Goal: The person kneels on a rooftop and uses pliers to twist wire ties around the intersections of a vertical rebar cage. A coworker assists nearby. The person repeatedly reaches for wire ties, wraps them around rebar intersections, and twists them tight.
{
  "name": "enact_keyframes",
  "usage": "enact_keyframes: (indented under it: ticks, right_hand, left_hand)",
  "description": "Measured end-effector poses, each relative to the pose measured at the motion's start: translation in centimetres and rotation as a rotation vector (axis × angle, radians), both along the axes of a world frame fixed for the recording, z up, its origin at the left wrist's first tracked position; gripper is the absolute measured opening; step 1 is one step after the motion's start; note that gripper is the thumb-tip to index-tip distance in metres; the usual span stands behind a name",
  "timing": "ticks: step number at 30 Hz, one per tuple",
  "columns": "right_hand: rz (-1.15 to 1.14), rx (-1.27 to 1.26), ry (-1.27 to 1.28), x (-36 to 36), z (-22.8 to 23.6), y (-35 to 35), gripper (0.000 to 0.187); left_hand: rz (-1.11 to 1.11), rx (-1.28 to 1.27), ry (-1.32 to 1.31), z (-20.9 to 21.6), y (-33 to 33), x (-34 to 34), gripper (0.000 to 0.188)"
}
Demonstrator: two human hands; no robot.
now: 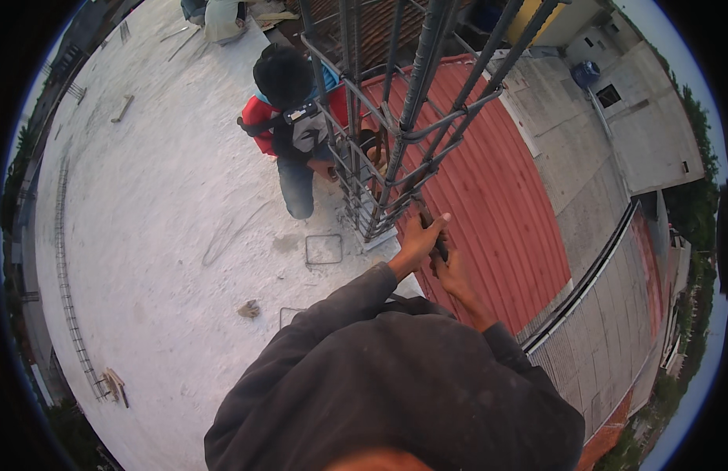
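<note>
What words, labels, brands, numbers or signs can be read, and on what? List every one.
No text can be read anywhere in the picture.
Pale patch on the black strap: too small and blurred to tell whether it is marked.
Blue tank: too small to tell.
Dark tool: no lettering shows.

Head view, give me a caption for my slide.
Left hand and right hand grip a dark tool at a rebar cage; a co-worker crouches beside it on a pale slab.

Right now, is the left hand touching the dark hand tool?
Touching: the head view shows the left hand wrapped around the dark hand tool, which shows above and below the grip.
</note>
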State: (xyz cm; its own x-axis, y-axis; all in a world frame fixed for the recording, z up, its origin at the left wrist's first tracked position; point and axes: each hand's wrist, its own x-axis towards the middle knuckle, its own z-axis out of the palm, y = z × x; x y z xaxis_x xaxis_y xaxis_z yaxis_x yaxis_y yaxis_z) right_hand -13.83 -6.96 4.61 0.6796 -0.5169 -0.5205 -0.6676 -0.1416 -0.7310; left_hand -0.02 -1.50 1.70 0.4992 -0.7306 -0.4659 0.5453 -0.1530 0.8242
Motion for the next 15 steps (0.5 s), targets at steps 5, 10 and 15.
enact_keyframes:
  ticks: [5, 10, 15]
  right_hand:
    - [0.033, -0.153, -0.208, 0.5, 2.4, 0.1, 0.031]
    - [0.113, -0.026, -0.110, 0.4, 5.0, -1.7, 0.028]
    - [0.055, 0.287, 0.067, 1.1, 5.6, -3.7, 0.029]
  left_hand:
    - [0.038, -0.053, 0.063, 0.7, 0.1, 0.2, 0.049]
    - [0.056, -0.047, 0.081, 1.6, -0.6, -0.4, 0.055]
    - [0.052, -0.147, 0.213, 1.5, -0.4, 0.1, 0.054]
